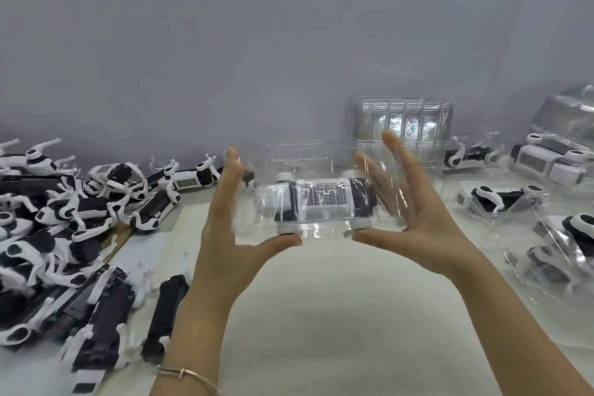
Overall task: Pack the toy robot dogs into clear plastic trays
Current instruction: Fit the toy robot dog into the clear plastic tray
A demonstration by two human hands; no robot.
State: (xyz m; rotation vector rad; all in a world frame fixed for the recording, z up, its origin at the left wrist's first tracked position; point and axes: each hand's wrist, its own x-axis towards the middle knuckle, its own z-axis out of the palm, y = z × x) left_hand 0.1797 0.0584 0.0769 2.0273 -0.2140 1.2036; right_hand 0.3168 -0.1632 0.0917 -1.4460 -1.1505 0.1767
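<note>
Toy robot dog [324, 199] in clear tray [324, 230], carried between left hand [225, 228], right hand [418, 219], fingers straight

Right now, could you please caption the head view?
Left hand and right hand hold a clear tray enclosing a toy robot dog.

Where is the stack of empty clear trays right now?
In the head view the stack of empty clear trays stands right of centre against the grey wall, behind the right hand and left of a toy robot dog.
</note>
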